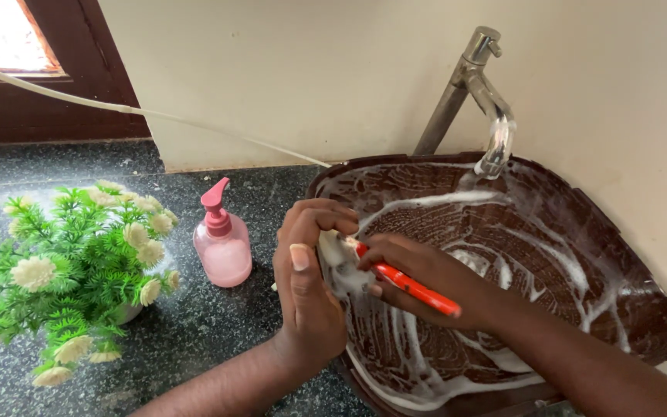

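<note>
Left hand: left hand point(308, 270) sits on the near-left rim of the basin, fingers curled and pinching a small white soapy lump, probably a sponge or soap piece point(339, 262); which one can't be told under the foam.
Right hand: right hand point(418, 279) closed around an orange brush handle point(411, 284), head end pointing at the lump, tail end sticking out toward the basin middle.
Brush location: over the left inner wall of the basin, touching or just beside the white lump; bristle end hidden by fingers and suds.
Basin: dark brown ribbed basin point(619, 255) set in the counter, streaked with white lather all over.
Tap: metal tap point(472, 69) at the back, water running from the spout into the basin.
Handling, brush: looks light, stiff plastic, thin; wet and soapy so likely slippery. Best held mid-handle with a full wrap, as now.
Handling, lump: likely soft and slick, easy to squeeze out of a pinch.
Nearby: pink pump bottle point(222, 243) and a green artificial plant with pale flowers point(63, 270) on the speckled dark counter point(194, 340), left of the basin, apart from both hands.
</note>
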